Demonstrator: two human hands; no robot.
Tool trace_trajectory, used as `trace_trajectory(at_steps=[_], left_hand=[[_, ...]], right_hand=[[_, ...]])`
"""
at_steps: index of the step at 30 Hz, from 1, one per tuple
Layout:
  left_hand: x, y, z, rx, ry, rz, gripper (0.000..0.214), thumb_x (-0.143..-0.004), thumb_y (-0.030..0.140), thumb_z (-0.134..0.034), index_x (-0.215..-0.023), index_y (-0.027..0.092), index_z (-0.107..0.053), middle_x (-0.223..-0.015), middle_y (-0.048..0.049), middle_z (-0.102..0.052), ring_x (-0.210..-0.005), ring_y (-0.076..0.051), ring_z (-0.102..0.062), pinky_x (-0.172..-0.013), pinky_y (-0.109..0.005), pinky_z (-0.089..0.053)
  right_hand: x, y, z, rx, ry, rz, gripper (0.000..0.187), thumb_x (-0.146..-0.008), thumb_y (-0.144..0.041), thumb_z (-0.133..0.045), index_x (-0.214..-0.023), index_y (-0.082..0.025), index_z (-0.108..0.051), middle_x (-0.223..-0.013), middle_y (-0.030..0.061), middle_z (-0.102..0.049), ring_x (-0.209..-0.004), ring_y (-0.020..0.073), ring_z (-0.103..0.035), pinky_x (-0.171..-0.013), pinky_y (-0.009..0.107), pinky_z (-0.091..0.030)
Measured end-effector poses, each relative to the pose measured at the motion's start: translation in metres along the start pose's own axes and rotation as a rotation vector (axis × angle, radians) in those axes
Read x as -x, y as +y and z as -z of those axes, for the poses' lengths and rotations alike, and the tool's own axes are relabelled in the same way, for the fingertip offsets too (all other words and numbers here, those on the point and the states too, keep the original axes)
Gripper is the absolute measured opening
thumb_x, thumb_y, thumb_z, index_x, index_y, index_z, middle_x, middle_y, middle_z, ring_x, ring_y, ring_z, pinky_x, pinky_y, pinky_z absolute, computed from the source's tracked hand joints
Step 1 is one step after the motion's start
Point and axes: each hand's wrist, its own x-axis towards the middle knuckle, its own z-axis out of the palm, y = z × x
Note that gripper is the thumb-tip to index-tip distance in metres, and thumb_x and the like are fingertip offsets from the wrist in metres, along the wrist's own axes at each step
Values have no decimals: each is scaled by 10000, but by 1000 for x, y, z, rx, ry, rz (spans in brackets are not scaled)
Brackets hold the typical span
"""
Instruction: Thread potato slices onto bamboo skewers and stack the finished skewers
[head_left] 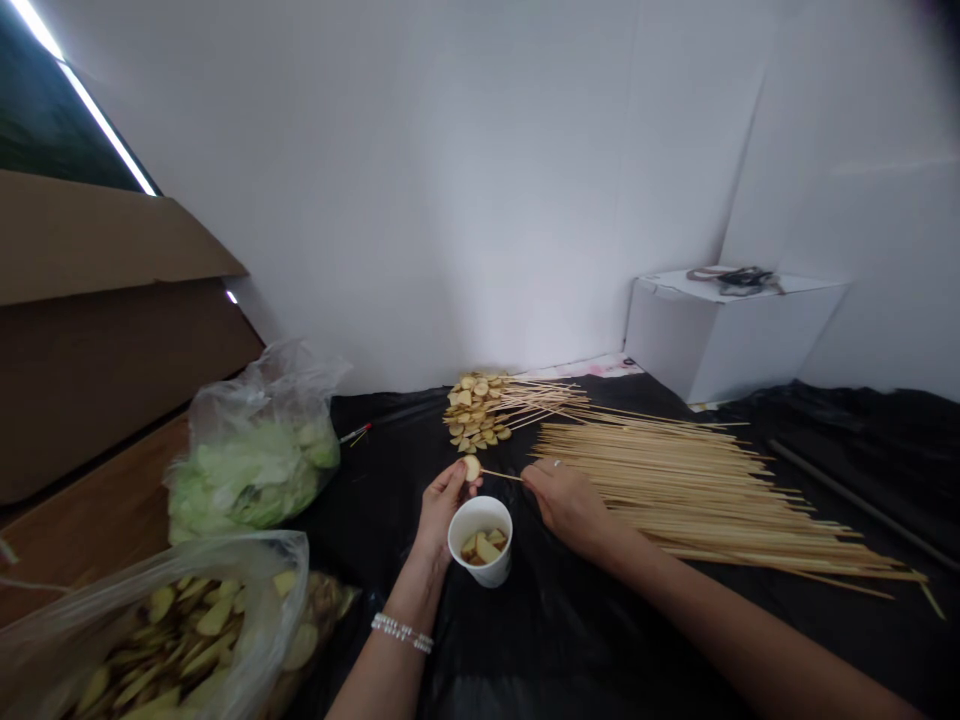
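Note:
Between the fingers of my left hand point(444, 502) is a pale potato slice point(472, 467), held just above and behind a white cup point(464, 525). My right hand point(564, 500) is closed round a thin wooden skewer point(501, 476), whose far end meets the slice's right side; how deep it goes in I cannot tell. Several cut potato pieces point(486, 547) lie inside the cup. Beyond my hands, skewered potato slices point(474, 410) are heaped together with their sticks pointing right. A wide spread of bare skewers point(675, 490) lies beside my right hand.
An open plastic bag of potato slices point(214, 620) stands front left, with a bag of pale green leaves point(255, 470) behind it. A red-tipped pen point(355, 433) lies nearby. At the back right is a white box point(720, 335) with dark cords on top. Black sheeting point(570, 640) covers the table.

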Motion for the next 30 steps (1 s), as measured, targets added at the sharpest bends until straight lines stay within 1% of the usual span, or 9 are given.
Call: trace_trajectory(at_steps=[3,8,10,12,16,19,21,26,30], left_hand=[[0,-1,0,-8,-3,11,389,-528,364,-820,-774,94,-688,-595,-42,-652,-462,-71,-515,-442,-168,-403],[1,-1,0,-44,-9,-4,390,-543,376,-810,-787,96,-691,-598,-40,-653,-467,-73,-515,-443,-170,-401],[2,-1,1,-69,-12,-18,387,-553,384,-803,-785,95,-691,-602,-41,-653,-472,-76,-515,-443,-171,-398],[1,-1,1,-90,-14,-25,382,-560,388,-798,-777,92,-692,-606,-42,-653,-474,-75,-513,-445,-172,-395],[0,-3,1,-115,-9,-17,391,-559,393,-796,-785,92,-691,-586,-36,-648,-458,-75,-501,-434,-175,-381],[-1,-4,1,-118,-9,-11,393,-556,394,-797,-787,94,-690,-580,-35,-647,-458,-79,-502,-430,-177,-375],[-1,-4,1,-108,-14,-8,393,-557,389,-798,-796,97,-690,-582,-35,-650,-461,-79,-502,-435,-176,-378],[-1,-5,1,-99,-18,3,394,-551,379,-806,-804,99,-690,-607,-47,-668,-477,-82,-520,-455,-177,-393],[0,-5,0,-103,-29,6,382,-554,380,-805,-787,100,-691,-616,-47,-670,-485,-82,-529,-459,-175,-391]], right_hand=[[0,1,-1,20,-26,-6,203,-907,-121,-375,-863,-169,-567,-847,50,-618,-789,167,-521,-656,276,-291],[0,-2,1,13,-153,-73,199,-907,-133,-373,-894,-170,-568,-810,50,-642,-717,157,-550,-597,279,-268],[0,-4,1,-14,-179,-90,197,-910,-153,-375,-882,-173,-569,-780,45,-645,-689,149,-552,-584,276,-261],[0,-5,0,-35,-158,-85,196,-913,-168,-377,-865,-175,-567,-769,40,-641,-687,143,-547,-587,271,-262],[3,-7,-5,-25,-69,-48,193,-910,-148,-379,-854,-171,-562,-800,46,-629,-728,147,-528,-612,269,-264],[4,-7,-7,-5,-25,-53,199,-915,-142,-373,-853,-171,-560,-819,47,-626,-751,155,-527,-625,271,-265],[4,-7,-7,8,-33,-59,207,-923,-150,-364,-861,-170,-561,-829,49,-630,-756,158,-534,-627,272,-265],[2,-7,-3,36,-113,-74,214,-933,-175,-352,-887,-171,-561,-786,47,-639,-689,157,-546,-581,279,-244],[2,-6,-3,41,-109,-64,192,-919,-165,-371,-879,-178,-558,-788,45,-638,-690,153,-545,-576,279,-240]])
